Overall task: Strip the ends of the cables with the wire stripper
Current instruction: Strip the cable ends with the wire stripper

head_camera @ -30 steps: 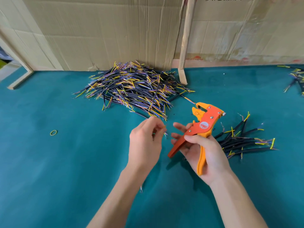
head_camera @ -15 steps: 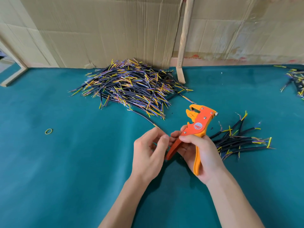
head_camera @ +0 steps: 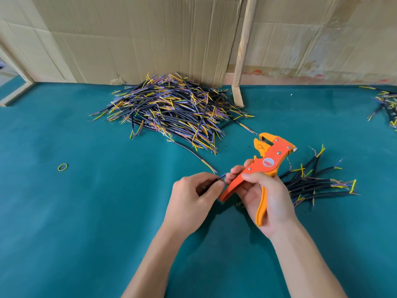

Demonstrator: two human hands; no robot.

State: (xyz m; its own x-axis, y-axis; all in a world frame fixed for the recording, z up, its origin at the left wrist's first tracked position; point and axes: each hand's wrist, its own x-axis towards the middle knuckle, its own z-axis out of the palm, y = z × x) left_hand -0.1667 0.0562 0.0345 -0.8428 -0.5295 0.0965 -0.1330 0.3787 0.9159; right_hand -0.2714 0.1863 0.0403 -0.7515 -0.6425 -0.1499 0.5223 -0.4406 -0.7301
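Head view: right hand (head_camera: pixel 266 196) grips an orange wire stripper (head_camera: pixel 265 164), head up, over the teal surface (head_camera: pixel 86 211). Left hand (head_camera: pixel 193 196), just beside it, pinches a thin wire (head_camera: pixel 221 176) between curled fingertips. One big cable pile (head_camera: pixel 171 108) lies by the cardboard (head_camera: pixel 139 35); a smaller bundle (head_camera: pixel 318 183) lies right of the stripper.

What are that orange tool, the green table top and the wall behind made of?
The wire stripper in the right hand looks like matt orange plastic with small metal rivets and a round sticker. The table top looks like teal felt or cloth: flat, no shine. The wall is brown corrugated cardboard, creased and folded, with a bare wooden stick leaning on it.
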